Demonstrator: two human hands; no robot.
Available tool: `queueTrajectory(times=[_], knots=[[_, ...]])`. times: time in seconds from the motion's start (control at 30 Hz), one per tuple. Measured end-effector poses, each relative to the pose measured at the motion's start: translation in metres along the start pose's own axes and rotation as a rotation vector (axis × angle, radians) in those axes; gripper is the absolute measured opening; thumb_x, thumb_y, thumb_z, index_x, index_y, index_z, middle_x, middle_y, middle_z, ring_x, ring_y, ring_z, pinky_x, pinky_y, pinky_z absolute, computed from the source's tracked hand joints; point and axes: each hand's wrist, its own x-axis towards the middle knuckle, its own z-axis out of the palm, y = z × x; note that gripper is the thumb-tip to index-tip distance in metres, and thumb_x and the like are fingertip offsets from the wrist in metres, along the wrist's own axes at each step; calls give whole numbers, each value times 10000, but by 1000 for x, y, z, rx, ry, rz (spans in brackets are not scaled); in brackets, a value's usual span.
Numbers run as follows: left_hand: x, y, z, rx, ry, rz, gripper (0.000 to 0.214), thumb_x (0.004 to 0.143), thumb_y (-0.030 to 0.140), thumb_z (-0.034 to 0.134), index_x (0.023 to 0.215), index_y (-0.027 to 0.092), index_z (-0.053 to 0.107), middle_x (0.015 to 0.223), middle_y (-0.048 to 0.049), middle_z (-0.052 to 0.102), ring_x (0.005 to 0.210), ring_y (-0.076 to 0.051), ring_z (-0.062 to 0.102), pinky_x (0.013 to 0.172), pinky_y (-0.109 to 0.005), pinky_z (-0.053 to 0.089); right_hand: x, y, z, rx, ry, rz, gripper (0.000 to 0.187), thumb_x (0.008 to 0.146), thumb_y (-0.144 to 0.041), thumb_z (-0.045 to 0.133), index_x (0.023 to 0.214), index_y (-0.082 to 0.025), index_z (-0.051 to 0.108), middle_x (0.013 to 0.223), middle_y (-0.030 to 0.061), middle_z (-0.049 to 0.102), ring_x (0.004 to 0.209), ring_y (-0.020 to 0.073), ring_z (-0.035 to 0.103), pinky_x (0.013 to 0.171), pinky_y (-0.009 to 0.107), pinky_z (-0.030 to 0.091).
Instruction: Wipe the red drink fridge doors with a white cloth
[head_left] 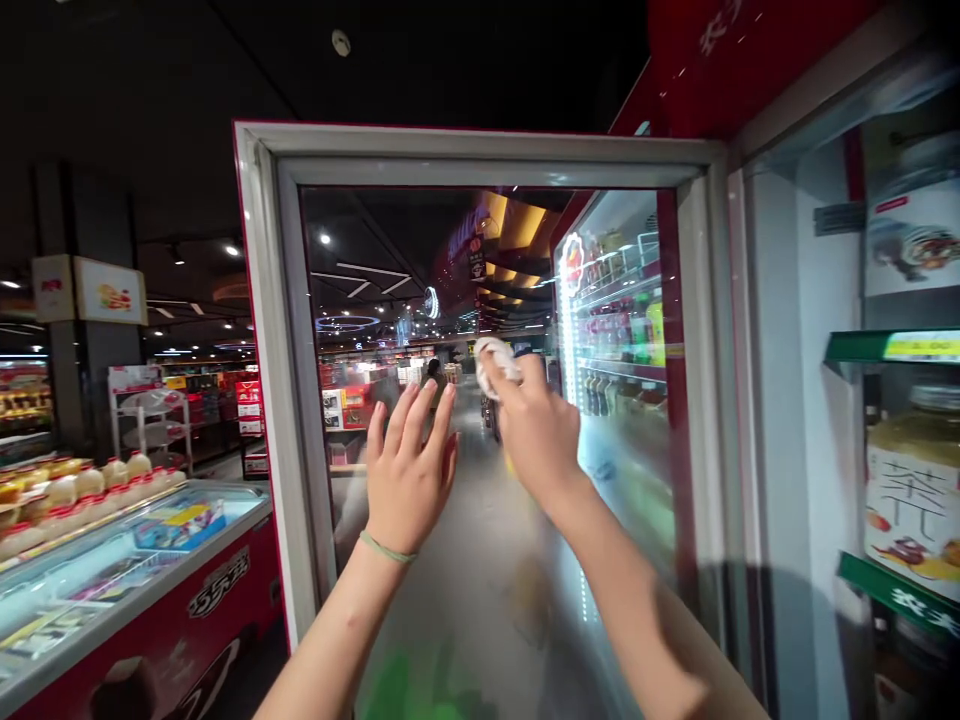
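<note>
A glass door (480, 560) with a pale frame (262, 300) stands swung out in front of me from a refrigerated display cabinet. My right hand (538, 425) is closed on a crumpled white cloth (493, 368), which is at the glass near its middle. Left of it my left hand (411, 465) is raised with fingers spread, holding nothing. Its fingertips are at the glass; whether they touch it I cannot tell. A thin green band (388, 548) circles the left wrist. Reflections show across the pane.
To the right, the cabinet's shelves (892, 348) carry large jars (915, 490). At the left stands a red chest freezer (225, 560) with packages inside and several white-capped bottles (90, 480) behind. A pillar (86, 370) and a wire rack (154, 420) are farther back.
</note>
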Motion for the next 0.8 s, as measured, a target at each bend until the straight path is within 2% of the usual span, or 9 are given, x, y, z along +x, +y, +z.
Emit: queueTrajectory(times=[0.1, 0.23, 0.3, 0.4, 0.57, 0.7, 0.8], knots=[[4, -15, -5, 3, -9, 23, 640, 982, 280, 591, 1590, 259, 392, 1567, -97, 522, 1490, -284, 444, 1295, -457, 209, 6, -7, -2, -10, -1, 101, 634, 953, -122, 512, 1519, -407, 508, 1065, 39, 584, 587, 74, 470, 511, 223, 298], [8, -31, -10, 2, -6, 13, 646, 983, 293, 591, 1595, 263, 383, 1565, -109, 521, 1490, -295, 443, 1294, -479, 217, 11, -20, -5, 13, 10, -47, 634, 952, -123, 519, 1513, -420, 513, 1052, 41, 590, 631, 88, 514, 521, 231, 318], [9, -35, -11, -1, -11, 30, 654, 986, 291, 587, 1601, 263, 368, 1561, -108, 526, 1489, -291, 444, 1292, -476, 229, 17, -22, -7, 13, 10, -11, 647, 951, -122, 516, 1523, -424, 495, 1091, 45, 585, 644, 91, 522, 522, 235, 323], [10, -40, -14, 2, -6, 37, 651, 980, 304, 602, 1593, 259, 387, 1551, -113, 535, 1482, -296, 452, 1286, -472, 249, 23, -22, -9, -7, -4, 94, 638, 957, -132, 505, 1529, -415, 489, 1112, 46, 575, 614, 85, 497, 516, 240, 321], [12, -43, -17, -1, 3, 15, 651, 983, 317, 597, 1595, 271, 382, 1534, -116, 552, 1463, -303, 475, 1285, -488, 247, 29, -31, -13, 14, -16, -60, 643, 968, -143, 491, 1543, -429, 459, 1102, 47, 575, 627, 94, 520, 531, 242, 352], [13, -43, -17, -20, 12, 24, 680, 987, 304, 588, 1614, 233, 336, 1522, -120, 565, 1453, -299, 485, 1278, -477, 263, 31, -37, -14, -21, 7, 28, 642, 969, -132, 477, 1549, -408, 459, 1087, 53, 576, 616, 100, 519, 522, 246, 348], [13, -43, -17, -14, 19, 29, 695, 989, 305, 590, 1621, 214, 316, 1526, -123, 561, 1454, -300, 485, 1276, -477, 267, 27, -42, -15, -16, 1, -58, 631, 967, -132, 495, 1535, -406, 483, 1080, 50, 581, 609, 92, 522, 524, 248, 348]])
